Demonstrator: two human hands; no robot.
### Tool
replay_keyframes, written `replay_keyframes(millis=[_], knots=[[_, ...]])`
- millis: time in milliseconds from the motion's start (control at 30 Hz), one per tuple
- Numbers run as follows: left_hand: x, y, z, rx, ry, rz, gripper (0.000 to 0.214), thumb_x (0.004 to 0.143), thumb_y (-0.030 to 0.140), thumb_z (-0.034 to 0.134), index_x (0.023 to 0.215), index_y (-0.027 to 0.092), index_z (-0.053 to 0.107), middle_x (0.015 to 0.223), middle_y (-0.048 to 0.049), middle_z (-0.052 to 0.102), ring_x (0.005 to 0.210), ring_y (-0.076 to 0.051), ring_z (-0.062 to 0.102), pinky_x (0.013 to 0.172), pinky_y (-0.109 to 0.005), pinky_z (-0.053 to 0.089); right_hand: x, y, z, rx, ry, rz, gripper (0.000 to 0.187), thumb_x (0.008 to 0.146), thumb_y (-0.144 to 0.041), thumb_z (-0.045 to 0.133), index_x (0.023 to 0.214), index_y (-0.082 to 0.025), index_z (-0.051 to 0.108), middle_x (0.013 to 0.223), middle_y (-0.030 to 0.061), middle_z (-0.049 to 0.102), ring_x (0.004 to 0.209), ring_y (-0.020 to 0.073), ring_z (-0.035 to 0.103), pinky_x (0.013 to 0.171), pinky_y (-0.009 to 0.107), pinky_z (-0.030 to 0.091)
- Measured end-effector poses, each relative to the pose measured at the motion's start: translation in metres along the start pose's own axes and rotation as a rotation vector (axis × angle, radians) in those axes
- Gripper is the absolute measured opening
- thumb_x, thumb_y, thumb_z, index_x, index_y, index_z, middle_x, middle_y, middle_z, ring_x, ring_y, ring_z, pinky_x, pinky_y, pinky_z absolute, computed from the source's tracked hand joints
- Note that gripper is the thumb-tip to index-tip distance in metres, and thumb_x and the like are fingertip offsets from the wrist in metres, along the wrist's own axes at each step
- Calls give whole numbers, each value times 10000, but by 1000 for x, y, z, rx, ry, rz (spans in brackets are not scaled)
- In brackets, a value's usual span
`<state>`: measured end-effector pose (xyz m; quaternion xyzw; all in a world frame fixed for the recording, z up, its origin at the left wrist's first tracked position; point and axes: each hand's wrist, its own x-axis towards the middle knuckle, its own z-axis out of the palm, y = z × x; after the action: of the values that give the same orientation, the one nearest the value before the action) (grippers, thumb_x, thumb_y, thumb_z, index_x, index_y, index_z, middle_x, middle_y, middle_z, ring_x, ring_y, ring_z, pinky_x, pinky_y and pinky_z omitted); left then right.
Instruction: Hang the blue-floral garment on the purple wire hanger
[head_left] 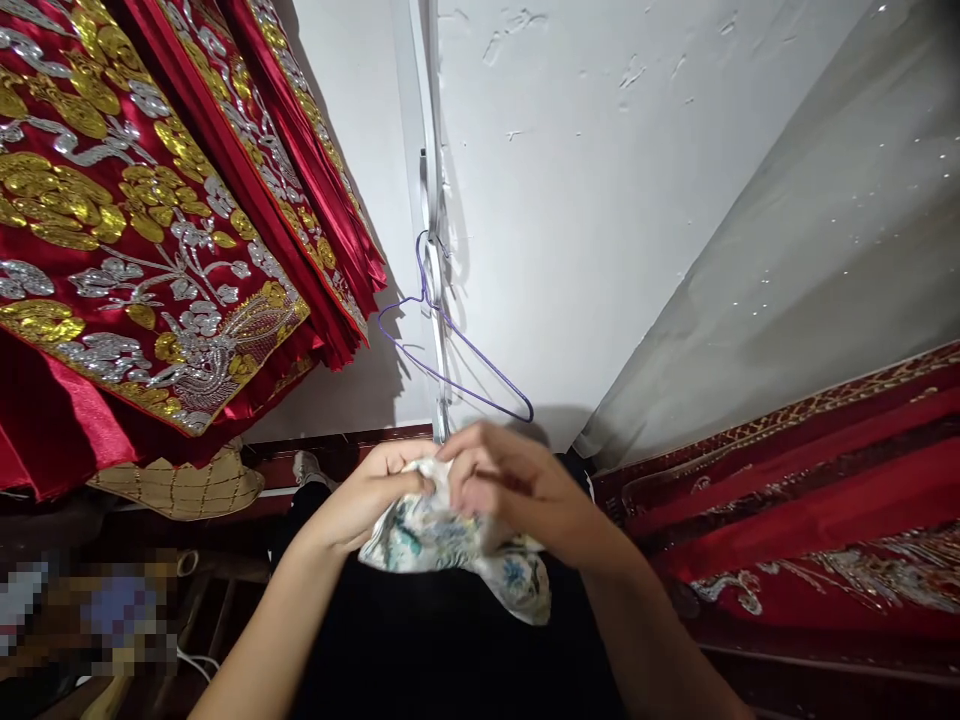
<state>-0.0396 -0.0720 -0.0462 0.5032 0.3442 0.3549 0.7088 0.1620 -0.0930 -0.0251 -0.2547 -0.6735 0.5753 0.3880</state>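
A white cloth point(427, 540) with a blue and green floral print is bunched up in front of my body. My left hand point(390, 490) grips its left upper part, thumb pressed on top. The fingers of my right hand point(499, 480) are curled onto the upper right part, slightly blurred. One end of the cloth droops down to the lower right. Just beyond my hands, an unoccupied purple hanger point(480, 355) hangs from a white metal strip point(436, 260) on the wall.
Red garments with gold and silver embroidery point(180, 220) hang at the left. Translucent sheeting point(832, 230) covers the right side, above red embroidered fabric point(825, 510). A light shoe point(307, 465) shows on the floor behind my left hand. Dark wooden furniture point(217, 610) stands lower left.
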Motion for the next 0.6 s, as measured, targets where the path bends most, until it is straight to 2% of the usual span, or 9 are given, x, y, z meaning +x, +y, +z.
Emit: replay_keyframes(millis=[67, 100, 167, 233, 300, 367, 433, 500, 600], knots=[[-15, 15, 3, 100, -66, -75, 254, 684, 107, 705, 914, 136, 810, 843, -59, 750, 716, -152, 630, 668, -208, 480, 5, 3, -10, -36, 80, -63, 291, 917, -172, 615, 1202, -231, 608, 1022, 24, 657, 943, 139, 625, 894, 291, 499], [-21, 22, 5, 136, -98, -104, 253, 674, 96, 696, 889, 147, 819, 824, -53, 753, 716, -150, 629, 669, -204, 480, 9, 9, -11, -35, 43, -76, 347, 887, -136, 629, 1220, -229, 599, 1098, 37, 658, 1017, 150, 623, 939, 300, 490], [-30, 35, 5, 163, -159, -133, 242, 656, 103, 684, 843, 151, 829, 767, -48, 749, 681, -141, 620, 628, -188, 469, 18, 30, -2, 32, -127, -42, 418, 821, -114, 671, 1219, -216, 595, 1164, 52, 657, 1083, 181, 618, 946, 316, 498], [-37, 46, 1, 140, -182, -149, 227, 639, 127, 670, 800, 142, 829, 693, -49, 731, 601, -125, 596, 552, -175, 442, 24, 55, 11, 109, -301, 15, 364, 763, -115, 698, 1113, -193, 634, 1036, 34, 678, 976, 190, 636, 838, 302, 523], [-43, 56, -8, 100, -109, -138, 217, 621, 147, 656, 758, 137, 823, 637, -50, 717, 528, -116, 576, 497, -170, 425, 25, 74, 21, 115, -424, 75, 268, 741, -80, 652, 991, -173, 673, 886, 10, 663, 838, 164, 616, 750, 278, 504], [-49, 64, -18, 75, 17, -95, 200, 606, 160, 649, 716, 137, 814, 592, -53, 703, 480, -118, 570, 462, -168, 417, 21, 82, 24, 136, -497, 156, 265, 747, -63, 604, 976, -165, 690, 844, 6, 644, 784, 141, 588, 735, 269, 482], [-54, 69, -26, 57, 103, -47, 174, 597, 183, 658, 680, 137, 804, 547, -57, 682, 443, -128, 566, 428, -173, 410, 17, 78, 23, 177, -516, 218, 319, 773, -102, 633, 1080, -176, 676, 840, 4, 628, 762, 126, 570, 728, 260, 468], [-57, 70, -29, 35, 116, -13, 153, 603, 216, 677, 659, 138, 796, 524, -68, 672, 426, -145, 574, 409, -185, 417, 14, 70, 22, 160, -512, 208, 385, 776, -178, 709, 1157, -189, 654, 796, -10, 604, 708, 111, 533, 679, 243, 443], [-61, 67, -26, 18, 19, 3, 158, 650, 274, 717, 703, 155, 807, 557, -81, 695, 429, -158, 594, 413, -197, 440, 17, 60, 26, 36, -410, 76, 255, 771, -249, 754, 1008, -178, 695, 706, -26, 537, 631, 100, 446, 598, 238, 382]])
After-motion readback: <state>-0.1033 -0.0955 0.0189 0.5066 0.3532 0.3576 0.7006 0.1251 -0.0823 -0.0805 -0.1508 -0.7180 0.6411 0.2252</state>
